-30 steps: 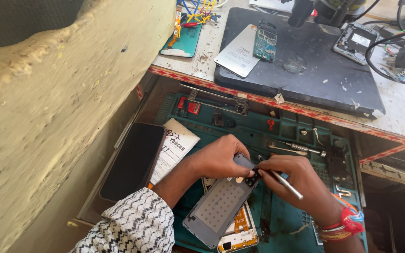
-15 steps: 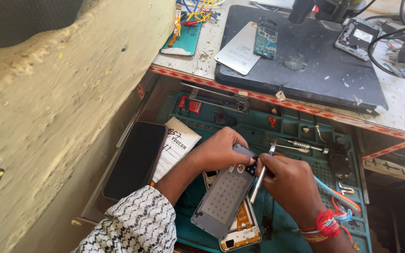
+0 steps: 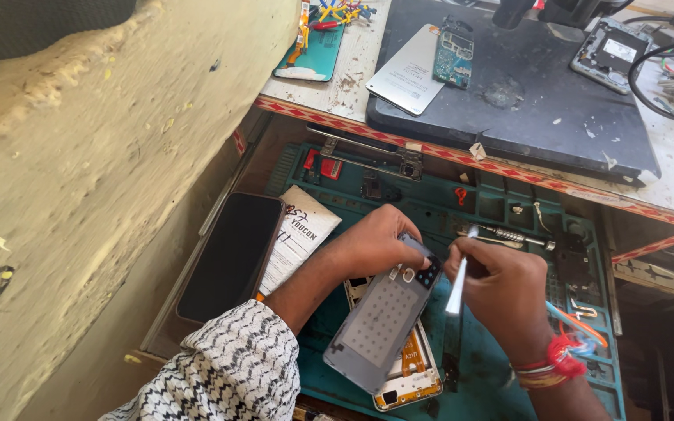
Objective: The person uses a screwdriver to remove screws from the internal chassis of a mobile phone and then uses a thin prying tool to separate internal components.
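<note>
The grey phone back cover (image 3: 380, 327) is held tilted above the green work mat (image 3: 501, 374), its inner side facing up and its camera cut-out end uppermost. The left hand (image 3: 376, 245) has its grip closed on the cover's upper edge, fingers curled over the top corner. The right hand (image 3: 505, 288) has its grip closed around a slim silver tool (image 3: 459, 277), which stands nearly upright just beside the cover's upper right corner; whether the tip touches the cover cannot be told.

Directly beneath the cover lies an opened phone body (image 3: 407, 378) on the mat, its orange flex and white frame showing at the lower edge.

The mat lies in a pulled-out drawer and has moulded compartments along its far side. These hold small parts: red pieces (image 3: 323, 165) at the left, a dark component (image 3: 371, 187) beside them, and metal screws and a silver rod (image 3: 509, 235) further right. Contents of the remaining compartments are too small to identify.

To the left of the mat lie a white paper packet (image 3: 298, 238) and a black phone (image 3: 232, 257), screen up.

On the bench (image 3: 352, 82) above rest a dark mat (image 3: 524, 101), a silver cover (image 3: 407, 78) and a circuit board (image 3: 454, 56).
</note>
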